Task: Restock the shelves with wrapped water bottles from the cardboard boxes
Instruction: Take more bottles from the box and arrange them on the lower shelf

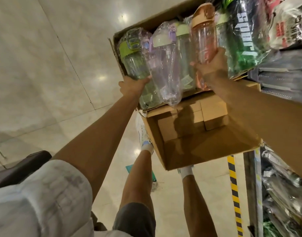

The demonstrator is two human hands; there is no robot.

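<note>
The shelving (283,74) is seen at the 1 to 4 o'clock edge of the view, already packed with wrapped goods; how much room is left there cannot be told. An upper cardboard box (146,23) is found at 12 o'clock, still holding a full row of wrapped bottles. A lower cardboard box (210,154) lies at the centre, toward 5 o'clock from the upper one, and holds only small brown cartons (213,110); its near half is bare. The task is judged to be at an early or middle stage, since most bottles remain boxed and none is seen being set on a shelf.

A green bottle (134,64) at 11 o'clock is gripped near its lower body by the left hand (131,86), fingers curled round it. A pink bottle (204,40) at 12 o'clock is gripped by the right hand (211,65), fingers wrapped round its base; it is raised above its neighbours. A purple bottle (163,65) and a pale green-capped bottle (183,48) stand between the two, untouched.
</note>
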